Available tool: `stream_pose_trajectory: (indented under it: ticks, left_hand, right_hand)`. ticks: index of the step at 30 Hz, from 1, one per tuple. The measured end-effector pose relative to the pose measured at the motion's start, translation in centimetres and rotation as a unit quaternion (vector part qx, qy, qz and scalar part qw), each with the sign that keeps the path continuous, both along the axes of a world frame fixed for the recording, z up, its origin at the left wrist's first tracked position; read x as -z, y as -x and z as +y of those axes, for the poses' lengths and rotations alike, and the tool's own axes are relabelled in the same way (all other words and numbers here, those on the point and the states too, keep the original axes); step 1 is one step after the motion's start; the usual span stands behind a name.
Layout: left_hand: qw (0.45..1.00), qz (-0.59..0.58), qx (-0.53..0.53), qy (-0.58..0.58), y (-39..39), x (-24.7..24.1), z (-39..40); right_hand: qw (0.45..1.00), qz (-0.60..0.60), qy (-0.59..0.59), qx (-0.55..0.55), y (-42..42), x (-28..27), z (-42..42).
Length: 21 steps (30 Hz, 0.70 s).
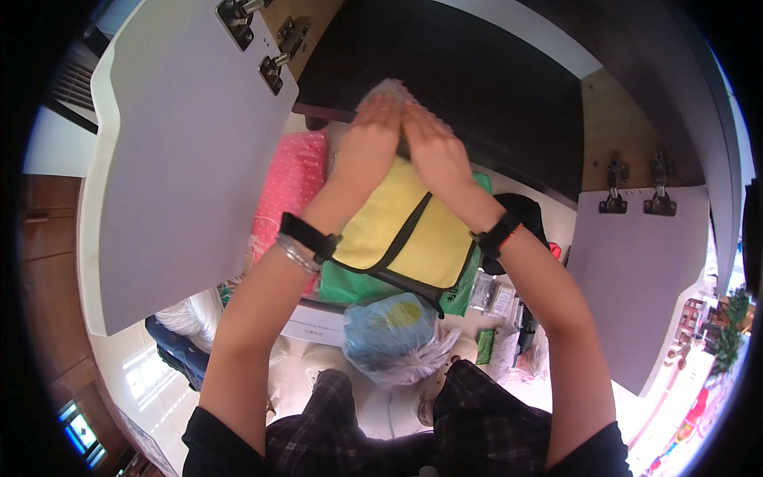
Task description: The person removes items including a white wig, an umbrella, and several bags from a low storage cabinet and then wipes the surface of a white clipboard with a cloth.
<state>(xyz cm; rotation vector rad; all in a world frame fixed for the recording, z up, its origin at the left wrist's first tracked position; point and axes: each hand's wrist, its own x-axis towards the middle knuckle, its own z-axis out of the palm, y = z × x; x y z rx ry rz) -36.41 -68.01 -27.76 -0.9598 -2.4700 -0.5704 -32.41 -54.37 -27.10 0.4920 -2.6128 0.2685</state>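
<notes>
My left hand (pixel 371 136) and my right hand (pixel 434 143) reach forward side by side in front of a black cabinet panel (pixel 453 77). Their fingers lie nearly straight and angle together over a pale, thin, crumpled piece (pixel 386 87), plastic or cloth, blurred. Its edge shows past the fingertips and along the outer side of my right hand. Both thumbs are hidden, so whether the hands grip it or only press on it is unclear. Below my wrists lies a yellow fabric bag (pixel 411 226) with black trim, on top of a green bag (pixel 346 283).
Hinged cabinet doors stand open at left (pixel 185 149) and right (pixel 632 268). A pink dotted bundle (pixel 292 179) lies left of the yellow bag. Nearer my legs is a blue item in clear plastic (pixel 390 334). White cord (pixel 194 319) and small packets (pixel 501 298) are on the floor.
</notes>
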Motion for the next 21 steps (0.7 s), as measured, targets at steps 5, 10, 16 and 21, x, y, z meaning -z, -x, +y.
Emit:
stream_pose_trajectory:
  ticks: [5, 10, 16, 21]
  left_hand:
    - [0.999, -0.005, 0.053, 0.008, -1.1, 0.2, 4.4]
    - [0.999, -0.003, 0.040, -0.013, -1.6, 0.6, 4.8]
    - [1.000, -0.016, 0.015, -0.001, -1.2, 0.5, 3.9]
    - [0.995, -0.092, 0.031, -0.007, -0.1, -0.9, 3.5]
  right_hand:
    - [0.998, -0.015, -0.005, 0.059, -2.4, -0.3, 3.9]
    - [0.998, -0.040, 0.010, 0.052, -2.1, -1.5, 3.5]
    - [1.000, -0.019, 0.017, 0.019, -0.3, -1.4, 3.0]
    - [0.989, -0.127, 0.056, 0.055, 0.6, -2.3, 2.9]
